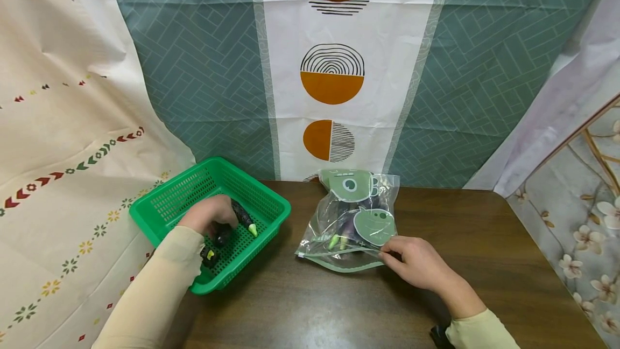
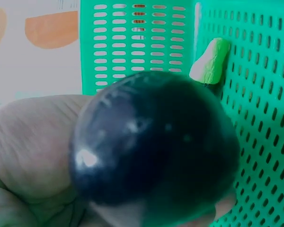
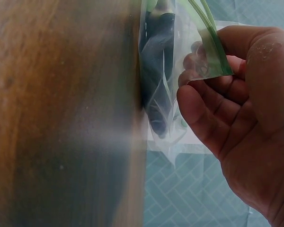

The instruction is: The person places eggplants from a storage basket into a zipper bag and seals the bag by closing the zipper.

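Inside the green plastic basket [image 1: 208, 279], my left hand [image 1: 211, 213] holds a dark, glossy eggplant [image 2: 156, 146], its rounded end filling the left wrist view. A second eggplant [image 1: 244, 217] with a pale green stem end lies beside that hand in the basket. To the right, a clear zip bag [image 1: 375, 228] with green cartoon prints lies on the table with eggplants [image 1: 346, 230] inside, their green stem ends toward the zip. My right hand [image 1: 418, 263] pinches the corner of the bag's green zip edge between thumb and fingers.
The brown wooden table [image 1: 310, 306] meets a patterned teal and white curtain [image 1: 329, 139] at the back. A cream patterned cloth [image 1: 63, 193] hangs at the left, and a floral panel [image 1: 581, 230] stands along the right edge.
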The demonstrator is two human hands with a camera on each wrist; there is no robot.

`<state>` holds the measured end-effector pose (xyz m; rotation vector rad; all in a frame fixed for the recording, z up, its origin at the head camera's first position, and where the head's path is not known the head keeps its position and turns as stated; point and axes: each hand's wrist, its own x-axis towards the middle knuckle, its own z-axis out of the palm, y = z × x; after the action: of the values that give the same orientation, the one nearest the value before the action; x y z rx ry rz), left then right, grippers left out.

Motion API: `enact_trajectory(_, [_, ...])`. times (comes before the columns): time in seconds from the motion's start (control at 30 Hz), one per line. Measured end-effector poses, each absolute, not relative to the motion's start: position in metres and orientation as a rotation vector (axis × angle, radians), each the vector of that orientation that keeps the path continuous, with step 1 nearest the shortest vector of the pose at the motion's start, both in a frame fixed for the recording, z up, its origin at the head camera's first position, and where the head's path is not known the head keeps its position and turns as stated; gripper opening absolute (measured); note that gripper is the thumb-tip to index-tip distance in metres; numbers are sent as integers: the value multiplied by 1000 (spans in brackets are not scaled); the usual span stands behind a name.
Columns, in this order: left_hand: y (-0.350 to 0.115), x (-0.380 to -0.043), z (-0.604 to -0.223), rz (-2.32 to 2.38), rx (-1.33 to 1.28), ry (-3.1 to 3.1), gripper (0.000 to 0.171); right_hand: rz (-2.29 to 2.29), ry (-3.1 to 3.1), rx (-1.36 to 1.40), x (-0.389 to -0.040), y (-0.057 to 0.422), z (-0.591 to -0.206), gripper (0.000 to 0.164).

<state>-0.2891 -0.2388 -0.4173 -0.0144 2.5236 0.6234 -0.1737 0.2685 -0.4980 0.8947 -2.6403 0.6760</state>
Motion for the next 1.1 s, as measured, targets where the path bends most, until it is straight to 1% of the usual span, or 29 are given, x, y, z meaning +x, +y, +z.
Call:
enact_trajectory(0.27, [-246, -288, -414, 767, -22, 2507, 45, 676, -2648, 891, -174, 268, -497, 18])
enact_trajectory(0.37, [-247, -288, -412, 807, -23, 2508, 43, 676, -2652, 892, -174, 269, -496, 19])
enact_trajectory(0.47, [-246, -287, -411, 838, -27, 2516, 33, 671, -2655, 894, -175, 269, -497, 20])
enact_trajectory(0.53, [-246, -286, -409, 865, -23, 2527, 31, 671, -2657, 894, -175, 269, -497, 20])
enact_trajectory(0.67, [-244, -284, -406, 900, 4, 2555, 33, 676, -2662, 891, -175, 269, -497, 19])
enact_trajectory(0.9, [-240, -282, -402, 984, 37, 2591, 32, 690, -2666, 893, -174, 270, -498, 19])
enact_trajectory(1.0, [-238, -281, -399, 1038, 19, 2585, 38, 694, -2672, 889, -174, 270, -498, 19])
enact_trajectory(1.1, [-234, -280, -395, 1091, 13, 2580, 60, 693, -2679, 884, -174, 270, -498, 19])
